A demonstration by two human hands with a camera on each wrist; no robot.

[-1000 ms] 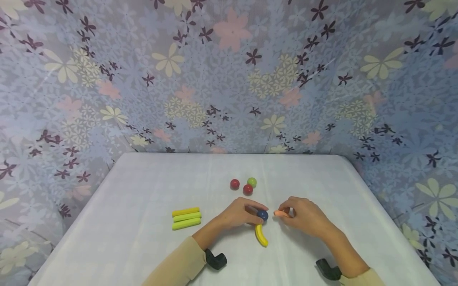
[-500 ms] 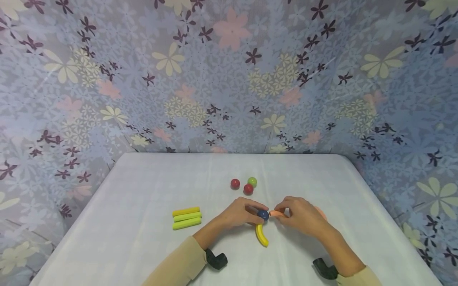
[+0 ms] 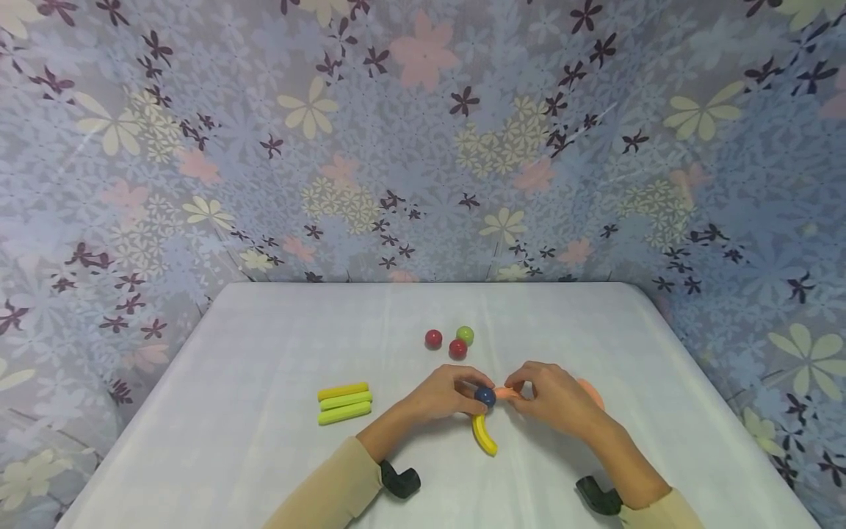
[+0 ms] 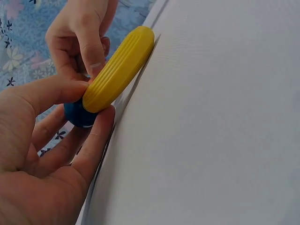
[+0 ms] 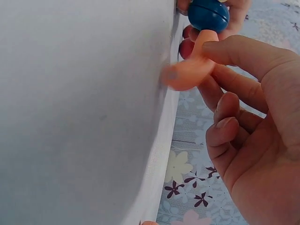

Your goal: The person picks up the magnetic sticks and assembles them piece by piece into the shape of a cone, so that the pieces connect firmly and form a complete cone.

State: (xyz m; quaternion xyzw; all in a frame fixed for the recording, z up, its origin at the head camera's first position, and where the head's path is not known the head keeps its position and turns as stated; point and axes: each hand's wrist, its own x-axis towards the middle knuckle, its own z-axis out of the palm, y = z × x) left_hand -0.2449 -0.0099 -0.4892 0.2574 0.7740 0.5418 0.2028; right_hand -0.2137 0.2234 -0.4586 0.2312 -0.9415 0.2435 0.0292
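The right hand (image 5: 253, 136) pinches a curved orange piece (image 5: 190, 70) between thumb and forefinger. The piece's upper end touches a blue ball (image 5: 208, 14), which other fingers (image 5: 236, 9) grip at the top edge. The white tabletop (image 5: 79, 112) fills the left side, floral cloth beyond its edge.

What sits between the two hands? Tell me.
The blue ball, pinched by the left hand, with the right hand's orange stick touching it. Head view.
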